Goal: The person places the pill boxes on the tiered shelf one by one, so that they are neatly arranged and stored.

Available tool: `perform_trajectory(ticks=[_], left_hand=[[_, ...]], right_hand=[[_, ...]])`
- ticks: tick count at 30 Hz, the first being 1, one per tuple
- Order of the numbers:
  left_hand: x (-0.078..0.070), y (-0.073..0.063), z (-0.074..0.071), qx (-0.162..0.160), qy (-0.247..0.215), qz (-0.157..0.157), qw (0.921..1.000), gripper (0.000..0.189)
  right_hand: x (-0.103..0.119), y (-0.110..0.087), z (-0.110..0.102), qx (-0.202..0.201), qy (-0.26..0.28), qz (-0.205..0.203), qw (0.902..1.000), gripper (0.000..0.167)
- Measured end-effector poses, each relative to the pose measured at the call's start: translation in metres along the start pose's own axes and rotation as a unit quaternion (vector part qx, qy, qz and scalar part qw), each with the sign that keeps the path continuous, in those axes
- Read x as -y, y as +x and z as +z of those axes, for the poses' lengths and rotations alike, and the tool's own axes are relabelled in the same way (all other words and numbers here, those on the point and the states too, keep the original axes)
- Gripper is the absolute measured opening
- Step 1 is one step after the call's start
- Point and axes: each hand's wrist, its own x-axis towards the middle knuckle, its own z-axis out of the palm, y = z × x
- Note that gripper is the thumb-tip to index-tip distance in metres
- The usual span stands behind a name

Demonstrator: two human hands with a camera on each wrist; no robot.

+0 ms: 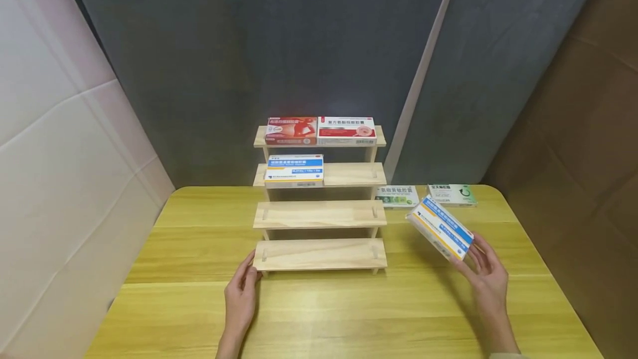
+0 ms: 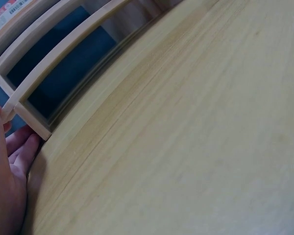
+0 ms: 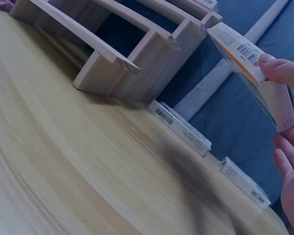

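My right hand (image 1: 490, 281) pinches a white, blue and orange medicine box (image 1: 441, 229) by its near end, thumb on one side and fingers on the other. The box is tilted in the air to the right of a four-tier wooden display stand (image 1: 320, 255). In the right wrist view its barcode side (image 3: 245, 51) shows. At the stand's lower left end, my left hand (image 1: 241, 292) grips the edge of the bottom tier, fingers (image 2: 24, 152) by the side panel. A like blue and white box (image 1: 294, 170) lies on the second tier from the top, at the left.
On the top tier lie a red box (image 1: 291, 130) and a white and red box (image 1: 346, 130) side by side. Two green and white boxes (image 1: 397, 196) (image 1: 452, 194) lie along the back of the wooden table (image 1: 319, 320). A grey curtain (image 1: 199, 71) hangs behind.
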Motion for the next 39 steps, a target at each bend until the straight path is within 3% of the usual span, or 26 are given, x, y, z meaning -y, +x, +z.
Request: perform_trajectory(ticks=[12, 21, 39], left_hand=[[-0.002, -0.001, 0.000, 0.002, -0.006, -0.002, 1.0000, 0.037], [-0.002, -0.001, 0.000, 0.005, -0.012, -0.007, 0.9999, 0.037], [-0.004, -0.001, 0.000, 0.001, 0.009, -0.014, 0.9999, 0.037]], right_hand=[[0.003, 0.000, 0.015, 0.009, 0.034, -0.037, 0.9987, 0.077], [0.008, 0.002, 0.022, 0.011, 0.016, -0.021, 0.9996, 0.074], [0.023, 0.023, 0.042, 0.050, 0.035, -0.059, 0.9964, 0.072]])
